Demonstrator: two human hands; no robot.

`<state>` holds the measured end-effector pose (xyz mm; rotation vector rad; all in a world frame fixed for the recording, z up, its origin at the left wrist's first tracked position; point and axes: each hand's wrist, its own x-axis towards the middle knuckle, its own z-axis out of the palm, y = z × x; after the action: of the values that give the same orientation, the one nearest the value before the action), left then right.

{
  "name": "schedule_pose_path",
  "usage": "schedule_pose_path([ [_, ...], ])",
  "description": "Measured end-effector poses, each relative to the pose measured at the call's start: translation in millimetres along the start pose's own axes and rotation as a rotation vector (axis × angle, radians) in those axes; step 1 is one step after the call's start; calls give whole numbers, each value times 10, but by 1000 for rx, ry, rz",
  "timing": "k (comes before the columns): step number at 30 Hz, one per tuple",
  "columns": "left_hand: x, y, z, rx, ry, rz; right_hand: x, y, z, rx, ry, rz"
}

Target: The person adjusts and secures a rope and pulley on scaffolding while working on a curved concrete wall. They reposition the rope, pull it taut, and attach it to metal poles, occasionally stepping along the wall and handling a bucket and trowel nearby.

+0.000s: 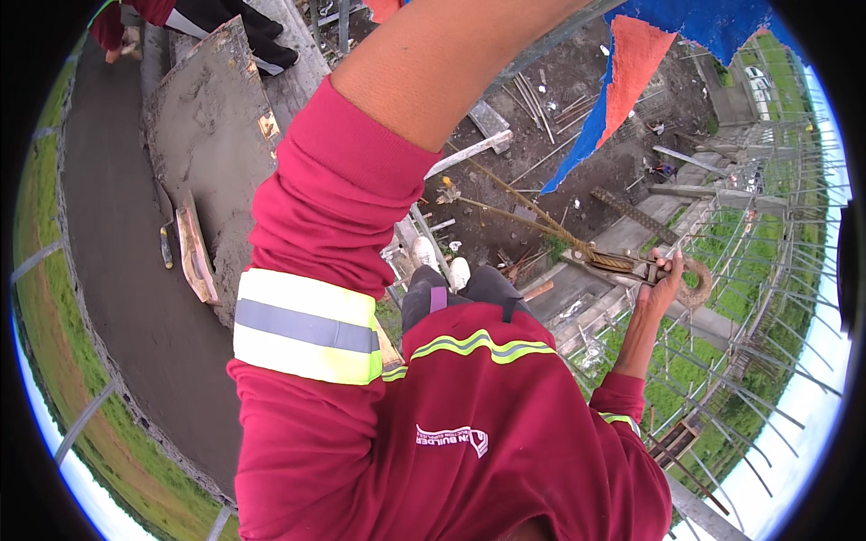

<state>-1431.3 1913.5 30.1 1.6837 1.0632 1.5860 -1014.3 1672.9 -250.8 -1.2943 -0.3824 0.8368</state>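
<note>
My right hand (666, 281) is closed round the shank of a rusty metal hook with a thick, ring-like curved end (696, 285). A yellowish rope (564, 236) is looped and bound at the hook's other end, and its strands run up and left over the ground far below. My left arm (325, 225), in a dark red sleeve with a reflective band, stretches up across the view. It leaves at the top edge, so my left hand and whatever it touches are out of sight.
Left of me runs a strip of smooth grey concrete (108, 225). A mortar-covered board (212, 117), a trowel (166, 245) and a wooden piece (195, 252) lie along it. Another person's legs (225, 22) are at top left. A blue-and-orange tarp (622, 63) hangs above; reinforcing bars (767, 397) stick out rightward.
</note>
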Motion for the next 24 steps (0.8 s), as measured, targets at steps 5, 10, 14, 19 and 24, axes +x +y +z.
schedule_pose_path([
  [5, -78, 34, -94, -3, 93, 103, 290, 98, 322, -19, -48, -60],
  [10, -105, 128, -182, 11, -78, 86, 699, 273, 426, 0, 27, -56],
  [14, -45, 210, -208, 94, -242, -65, 1260, 482, 412, 4, 76, -73],
  [19, -62, -148, -334, 85, -254, 79, 2091, 623, 202, 43, 100, -169],
  [24, -183, -137, -65, -12, -72, 56, 2908, 622, 117, 70, 255, -338],
])
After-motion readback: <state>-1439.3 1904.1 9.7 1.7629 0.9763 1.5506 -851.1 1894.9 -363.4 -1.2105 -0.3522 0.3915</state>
